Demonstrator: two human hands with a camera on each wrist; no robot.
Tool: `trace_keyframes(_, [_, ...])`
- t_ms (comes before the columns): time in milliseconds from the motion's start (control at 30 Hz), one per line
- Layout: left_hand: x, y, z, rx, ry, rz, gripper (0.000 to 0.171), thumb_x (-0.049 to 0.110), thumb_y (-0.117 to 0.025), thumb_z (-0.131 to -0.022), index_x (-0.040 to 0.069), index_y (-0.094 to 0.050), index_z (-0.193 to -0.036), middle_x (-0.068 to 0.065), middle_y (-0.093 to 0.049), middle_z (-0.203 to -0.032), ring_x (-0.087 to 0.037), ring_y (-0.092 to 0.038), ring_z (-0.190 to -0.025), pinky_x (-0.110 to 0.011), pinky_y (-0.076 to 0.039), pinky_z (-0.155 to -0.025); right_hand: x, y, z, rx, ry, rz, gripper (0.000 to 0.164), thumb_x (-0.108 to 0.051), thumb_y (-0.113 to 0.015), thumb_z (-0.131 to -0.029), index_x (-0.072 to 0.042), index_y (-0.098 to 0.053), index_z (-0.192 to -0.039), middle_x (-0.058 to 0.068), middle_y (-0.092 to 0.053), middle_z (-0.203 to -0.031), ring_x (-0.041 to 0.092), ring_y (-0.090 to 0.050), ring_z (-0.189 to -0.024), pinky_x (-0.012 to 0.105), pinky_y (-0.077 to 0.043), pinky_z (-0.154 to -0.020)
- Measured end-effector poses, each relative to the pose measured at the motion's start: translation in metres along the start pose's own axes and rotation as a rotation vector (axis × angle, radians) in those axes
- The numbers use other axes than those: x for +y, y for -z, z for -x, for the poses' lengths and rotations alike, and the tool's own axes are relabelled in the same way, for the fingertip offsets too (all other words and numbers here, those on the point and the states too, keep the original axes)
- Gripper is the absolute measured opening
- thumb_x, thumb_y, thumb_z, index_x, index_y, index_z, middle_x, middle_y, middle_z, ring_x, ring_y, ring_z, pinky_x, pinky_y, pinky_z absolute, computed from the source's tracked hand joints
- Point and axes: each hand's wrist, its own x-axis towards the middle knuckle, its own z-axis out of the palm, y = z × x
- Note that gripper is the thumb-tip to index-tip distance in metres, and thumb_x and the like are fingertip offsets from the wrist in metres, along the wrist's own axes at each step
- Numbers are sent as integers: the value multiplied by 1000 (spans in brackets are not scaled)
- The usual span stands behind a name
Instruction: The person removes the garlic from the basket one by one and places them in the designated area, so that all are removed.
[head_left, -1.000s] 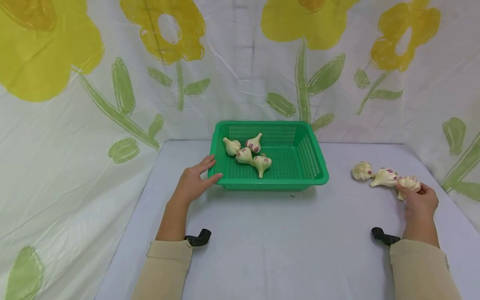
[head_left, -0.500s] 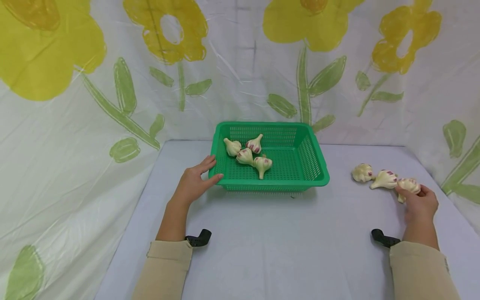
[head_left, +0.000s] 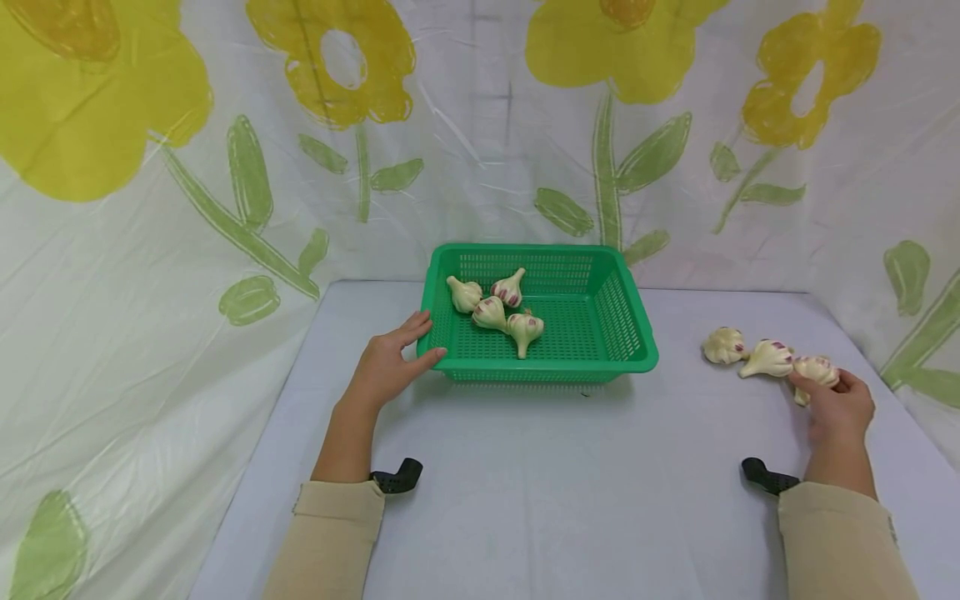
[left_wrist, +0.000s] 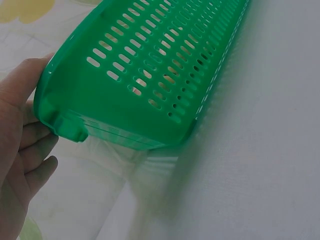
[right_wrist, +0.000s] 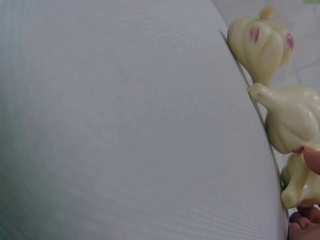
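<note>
My left hand (head_left: 386,365) holds the left front corner of a green plastic basket (head_left: 540,365). In the left wrist view the thumb lies over the basket's rim (left_wrist: 65,50) and the fingers are below its lip. Inside the basket several white-and-purple garlic bulbs (head_left: 489,312) lie grouped to the left. Over on the right, my right hand (head_left: 843,408) grips a garlic bulb (head_left: 816,371) between thumb and fingers. A second bulb (head_left: 768,358) lies against it, and a third bulb (head_left: 724,345) sits further left in the same row. The right wrist view cuts off most of that hand.
A white-covered table (head_left: 570,492) carries everything. Behind it hangs a white sheet (head_left: 480,192) painted with yellow flowers. A small dark speck (head_left: 586,394) lies before the basket. Black wrist mounts (head_left: 397,477) stick out from both sleeves.
The view tilts very slightly between the first two frames. Both hands, the basket and the garlic bulbs otherwise keep their places.
</note>
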Motion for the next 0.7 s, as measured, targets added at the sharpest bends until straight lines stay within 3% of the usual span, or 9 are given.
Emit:
trace_keyframes(133, [1, 1, 1, -1, -2, -4, 67, 49, -67, -91, 11, -52, -143, 3, -43, -153, -18, -38, -144, -46, -38, -113, 0, 0, 1, 3, 2, 13, 112, -24, -93, -66, -31, -26, -156, -28, -41, -109, -6, -39, -115, 5, -40, -76])
trace_keyframes(300, [2, 2, 1, 6, -1, -6, 66, 47, -69, -90, 10, -53, -142, 2, -44, -153, -20, -39, -143, -47, -39, -113, -3, -1, 4, 0, -9, 35, 113, -28, -93, -66, -34, -24, -155, -29, -38, -129, -6, -37, -118, 6, -39, -85])
trace_keyframes(500, [2, 1, 0, -1, 7, -8, 66, 48, -68, -91, 8, -53, -142, 1, -43, -153, -21, -39, -143, -46, -38, -113, -6, 4, 7, -30, -15, 28, 112, -23, -92, -69, -37, -23, -156, -29, -36, -138, -6, -38, -115, 7, -40, -82])
trace_keyframes(600, [2, 2, 0, -4, 5, -1, 67, 47, -68, -91, 8, -53, -142, 0, -44, -153, -22, -39, -143, -47, -38, -113, -9, 7, 7, -43, -25, 36, 113, -23, -92, -69, -39, -21, -156, -28, -30, -147, -5, -35, -126, 8, -38, -98])
trace_keyframes(700, [2, 2, 1, -3, 12, 6, 66, 48, -68, -91, 8, -53, -142, 1, -44, -152, -21, -39, -143, -46, -38, -113, -17, 5, 9, -52, 1, 53, 114, -24, -92, -69, -39, -21, -156, -26, -25, -153, -1, -29, -139, 17, -25, -116])
